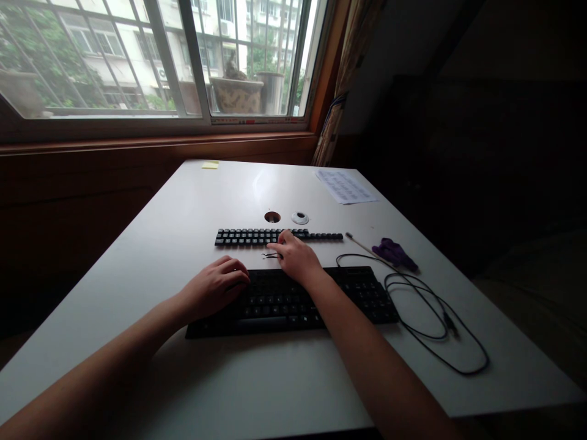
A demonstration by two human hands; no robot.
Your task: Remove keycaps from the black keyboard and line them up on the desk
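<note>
A black keyboard [270,308] lies across the near part of the white table. Its upper key area, between my hands, looks dark and shows no clear keycaps. My left hand [219,284] rests over the keyboard's upper left part, fingers curled together; anything beneath them is hidden. Past the keyboard, loose black keycaps [243,237] stand in rows. My right hand [296,256] reaches over the keyboard to them, thumb and index finger closed around a keycap in the front row. A thin wire keycap puller [270,255] pokes out left from under my right hand, partly covered.
The keyboard's black cable [440,336] lies in loops on the right. Near it are a thin brush-like stick [367,247] and a purple cloth [395,253]. Farther back are a cable hole [272,217], its round cover [300,217], printed paper [346,186] and yellow notes [210,165].
</note>
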